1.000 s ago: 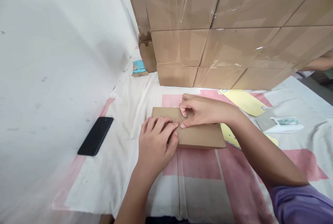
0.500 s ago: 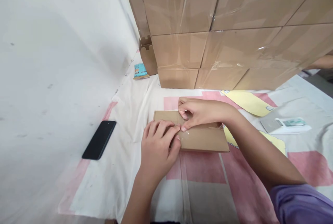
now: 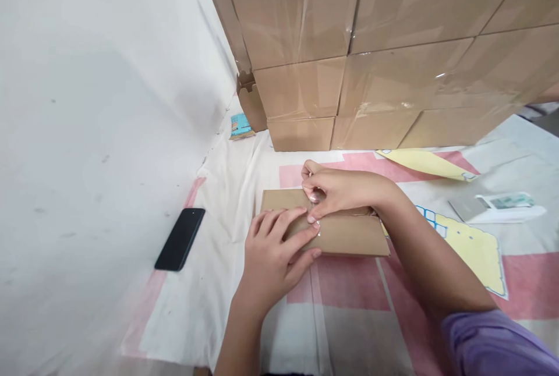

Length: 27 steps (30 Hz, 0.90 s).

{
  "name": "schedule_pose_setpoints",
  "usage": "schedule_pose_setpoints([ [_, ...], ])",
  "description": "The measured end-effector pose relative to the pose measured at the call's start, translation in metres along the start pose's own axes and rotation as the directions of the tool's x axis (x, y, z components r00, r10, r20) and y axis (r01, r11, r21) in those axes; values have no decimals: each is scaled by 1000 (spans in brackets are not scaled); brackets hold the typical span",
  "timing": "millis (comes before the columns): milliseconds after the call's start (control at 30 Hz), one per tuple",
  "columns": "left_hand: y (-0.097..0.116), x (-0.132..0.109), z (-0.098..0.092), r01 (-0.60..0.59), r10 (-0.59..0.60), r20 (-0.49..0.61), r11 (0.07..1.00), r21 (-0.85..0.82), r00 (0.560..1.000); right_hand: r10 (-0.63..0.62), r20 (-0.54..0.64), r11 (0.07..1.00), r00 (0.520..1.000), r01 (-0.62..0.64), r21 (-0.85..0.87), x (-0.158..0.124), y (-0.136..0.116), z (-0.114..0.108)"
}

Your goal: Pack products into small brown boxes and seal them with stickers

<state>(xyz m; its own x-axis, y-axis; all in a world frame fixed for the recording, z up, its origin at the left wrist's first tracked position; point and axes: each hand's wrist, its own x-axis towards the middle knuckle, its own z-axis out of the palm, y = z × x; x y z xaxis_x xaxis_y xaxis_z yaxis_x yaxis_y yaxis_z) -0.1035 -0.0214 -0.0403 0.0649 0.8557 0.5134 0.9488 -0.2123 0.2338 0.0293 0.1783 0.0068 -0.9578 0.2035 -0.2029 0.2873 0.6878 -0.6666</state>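
Observation:
A small flat cardboard box (image 3: 349,236) lies on the cloth in front of me, its two top flaps folded down with a seam between them. My left hand (image 3: 279,245) rests on the left part of the box, fingers spread, with the index fingertip at the middle and the thumb by the front edge. My right hand (image 3: 325,190) is curled over the middle of the box, its thumb pressing near the left index fingertip. Shiny clear tape (image 3: 318,227) shows on the flap there, and a glint of it sits inside the pinching right fingers.
Stacked taped cardboard boxes (image 3: 384,85) stand behind, beside a white wall (image 3: 87,131). A black phone (image 3: 180,240) lies left, and a blue packet (image 3: 241,126) near the stack. Yellow paper cut-outs (image 3: 476,248) and a white box-like item (image 3: 510,207) lie right on the pink-and-white cloth (image 3: 340,283).
My left hand has slid slightly right, its thumb now stretched toward the box's front edge. My right hand stays pinched at the middle. The whole view has shifted a little.

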Motion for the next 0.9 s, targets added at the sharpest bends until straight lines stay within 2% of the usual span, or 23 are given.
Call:
schedule_pose_setpoints([
  [67,1,1,0,-2,2,13,1000,3,1000,20,-27,1000,999,-21,-11,0,3,0],
  [200,5,0,1,18,-18,-4,1000,-8,1000,142,-132,990,981,-144,-8,0,11,-4],
  [400,7,0,4,27,-27,-32,1000,-4,999,215,-89,977,973,-215,5,-1,14,-6],
  [467,5,0,4,19,-20,-35,1000,-8,999,243,-125,970,962,-243,16,-2,12,-4],
  [533,4,0,4,10,-11,-35,1000,-9,999,251,-213,967,944,-254,12,-3,9,1],
  [600,3,-1,3,-15,15,-27,1000,-7,1000,259,-360,958,896,-287,-25,-4,8,6],
  [700,3,-2,0,-78,78,-11,997,-7,997,310,-587,899,748,-431,-74,-9,12,10],
  [733,3,-3,0,-95,95,-10,995,-6,995,318,-620,892,717,-448,-61,-14,14,10],
  [767,2,-4,-1,-110,110,-15,994,-3,994,322,-621,902,715,-430,-28,-21,18,9],
  [800,2,-6,-2,-120,120,-25,993,3,993,313,-579,927,753,-374,16,-31,22,9],
  [833,0,-8,-2,-133,133,-30,991,10,991,289,-498,954,817,-292,74,-43,26,9],
  [900,-6,-13,-1,-198,198,-28,980,13,980,194,-284,967,939,-136,214,-76,32,14],
])
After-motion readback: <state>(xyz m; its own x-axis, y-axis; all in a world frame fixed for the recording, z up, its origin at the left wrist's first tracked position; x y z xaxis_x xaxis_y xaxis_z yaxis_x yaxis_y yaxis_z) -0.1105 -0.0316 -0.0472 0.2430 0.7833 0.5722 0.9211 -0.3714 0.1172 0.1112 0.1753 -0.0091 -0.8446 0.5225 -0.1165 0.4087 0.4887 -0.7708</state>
